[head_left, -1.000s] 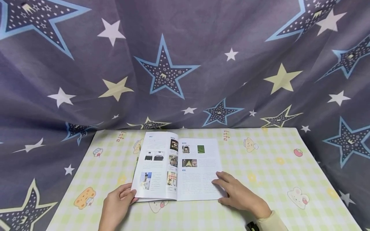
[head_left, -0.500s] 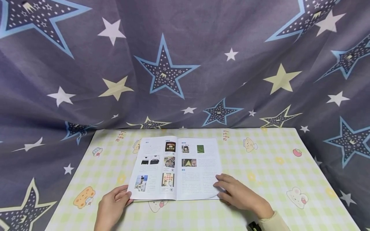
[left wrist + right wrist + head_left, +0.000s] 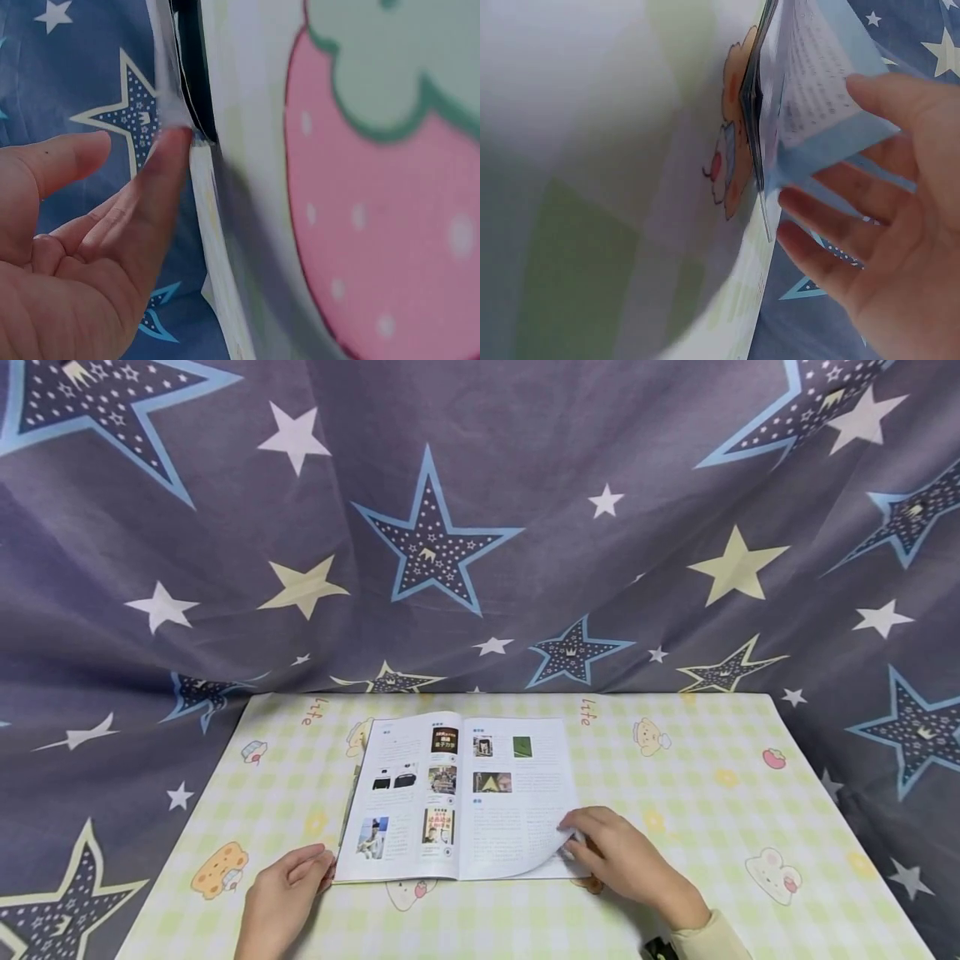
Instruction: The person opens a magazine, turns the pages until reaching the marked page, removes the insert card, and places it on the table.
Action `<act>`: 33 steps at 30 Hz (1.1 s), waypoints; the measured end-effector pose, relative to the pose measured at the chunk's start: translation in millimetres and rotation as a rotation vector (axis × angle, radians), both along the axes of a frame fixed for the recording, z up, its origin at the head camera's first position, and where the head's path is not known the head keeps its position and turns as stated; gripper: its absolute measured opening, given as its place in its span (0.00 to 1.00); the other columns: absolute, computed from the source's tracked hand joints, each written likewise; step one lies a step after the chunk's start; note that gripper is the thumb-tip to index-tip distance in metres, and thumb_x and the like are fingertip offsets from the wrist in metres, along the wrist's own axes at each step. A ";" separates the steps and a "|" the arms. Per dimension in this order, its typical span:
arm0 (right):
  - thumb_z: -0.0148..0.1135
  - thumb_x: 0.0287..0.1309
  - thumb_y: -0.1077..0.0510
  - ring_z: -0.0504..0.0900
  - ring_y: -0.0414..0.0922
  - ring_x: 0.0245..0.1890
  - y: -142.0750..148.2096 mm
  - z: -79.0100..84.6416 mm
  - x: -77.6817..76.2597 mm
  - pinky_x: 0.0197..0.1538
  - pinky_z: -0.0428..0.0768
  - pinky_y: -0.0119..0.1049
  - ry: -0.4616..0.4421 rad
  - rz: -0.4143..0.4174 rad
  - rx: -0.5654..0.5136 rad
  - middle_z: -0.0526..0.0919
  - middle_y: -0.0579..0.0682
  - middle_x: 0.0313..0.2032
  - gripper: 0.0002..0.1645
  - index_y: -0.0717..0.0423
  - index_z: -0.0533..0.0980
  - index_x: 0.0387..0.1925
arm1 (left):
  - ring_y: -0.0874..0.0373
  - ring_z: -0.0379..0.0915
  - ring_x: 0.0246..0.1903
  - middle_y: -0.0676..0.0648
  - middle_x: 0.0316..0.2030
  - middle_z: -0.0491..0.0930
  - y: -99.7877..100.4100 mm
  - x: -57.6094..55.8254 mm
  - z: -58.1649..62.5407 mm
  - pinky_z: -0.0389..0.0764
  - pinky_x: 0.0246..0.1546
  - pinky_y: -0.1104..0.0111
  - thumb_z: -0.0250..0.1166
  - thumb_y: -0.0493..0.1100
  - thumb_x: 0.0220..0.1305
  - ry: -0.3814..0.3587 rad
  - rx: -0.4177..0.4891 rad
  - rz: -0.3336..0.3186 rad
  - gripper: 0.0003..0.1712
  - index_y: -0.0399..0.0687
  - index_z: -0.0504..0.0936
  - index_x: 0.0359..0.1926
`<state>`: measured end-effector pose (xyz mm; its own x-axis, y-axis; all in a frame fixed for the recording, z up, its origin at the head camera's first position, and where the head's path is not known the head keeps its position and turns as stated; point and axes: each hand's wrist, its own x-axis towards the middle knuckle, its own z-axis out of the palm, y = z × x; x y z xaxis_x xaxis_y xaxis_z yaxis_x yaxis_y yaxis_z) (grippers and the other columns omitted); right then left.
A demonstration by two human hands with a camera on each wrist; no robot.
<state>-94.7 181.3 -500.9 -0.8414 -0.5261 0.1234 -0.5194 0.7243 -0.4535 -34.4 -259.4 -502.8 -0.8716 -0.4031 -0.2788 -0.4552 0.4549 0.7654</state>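
Note:
An open magazine [image 3: 401, 835] lies on the table, its printed pages showing text and small photos. At its lower right corner my right hand [image 3: 626, 864] pinches a page [image 3: 525, 847], whose corner curls up. The right wrist view shows the lifted page [image 3: 821, 94] between the thumb and the fingers of that hand [image 3: 900, 225]. Beside the lower left corner is my left hand [image 3: 277, 893]. In the left wrist view its fingertip touches the magazine's edge [image 3: 184, 82], while the thumb [image 3: 75, 159] stands apart with nothing held.
A pale green checked tablecloth [image 3: 712, 827] with cartoon prints covers the table. Behind and at both sides hangs a dark curtain [image 3: 540, 568] with stars. A small dark object [image 3: 660, 948] is at the right sleeve [image 3: 712, 937].
The left page has come down flatter, and my left hand has moved slightly left and let go of it. My right hand has lifted the right page's lower corner.

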 end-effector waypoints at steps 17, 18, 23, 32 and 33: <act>0.70 0.63 0.48 0.85 0.47 0.43 -12.2 4.5 -5.6 0.43 0.85 0.45 0.096 -0.221 -0.120 0.86 0.48 0.48 0.25 0.55 0.77 0.56 | 0.54 0.85 0.41 0.38 0.45 0.86 28.3 -20.0 18.7 0.86 0.38 0.71 0.66 0.44 0.69 0.149 0.192 -0.039 0.20 0.35 0.82 0.55; 0.69 0.63 0.49 0.85 0.46 0.43 -13.8 4.9 -5.8 0.43 0.86 0.45 0.089 -0.213 -0.130 0.86 0.49 0.48 0.25 0.55 0.77 0.57 | 0.53 0.85 0.41 0.38 0.46 0.85 32.5 -22.3 19.4 0.86 0.39 0.71 0.66 0.43 0.69 0.159 0.209 -0.057 0.19 0.34 0.82 0.55; 0.67 0.66 0.54 0.84 0.48 0.47 -21.1 7.8 -7.0 0.44 0.86 0.42 0.094 -0.112 -0.201 0.83 0.52 0.53 0.25 0.56 0.75 0.61 | 0.49 0.85 0.42 0.37 0.44 0.85 61.5 -33.7 18.3 0.86 0.39 0.71 0.68 0.40 0.67 0.220 0.305 -0.161 0.19 0.32 0.82 0.54; 0.61 0.69 0.61 0.72 0.50 0.65 -36.9 16.1 -8.9 0.64 0.74 0.49 0.131 0.068 -0.197 0.74 0.57 0.65 0.24 0.59 0.73 0.64 | 0.40 0.84 0.41 0.35 0.43 0.85 128.6 -45.6 16.3 0.86 0.40 0.67 0.70 0.45 0.65 0.285 0.528 -0.411 0.25 0.29 0.81 0.54; 0.61 0.69 0.62 0.71 0.51 0.66 -38.8 16.7 -8.5 0.65 0.73 0.49 0.124 0.078 -0.193 0.72 0.57 0.66 0.24 0.60 0.72 0.65 | 0.40 0.84 0.42 0.34 0.43 0.85 134.1 -46.6 16.6 0.86 0.41 0.67 0.70 0.46 0.66 0.283 0.543 -0.435 0.26 0.29 0.80 0.55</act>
<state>-103.3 142.4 -484.2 -0.7715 -0.5455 0.3275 -0.6304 0.5859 -0.5092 -81.0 -125.3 -486.2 -0.9888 0.1248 -0.0818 -0.0729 0.0742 0.9946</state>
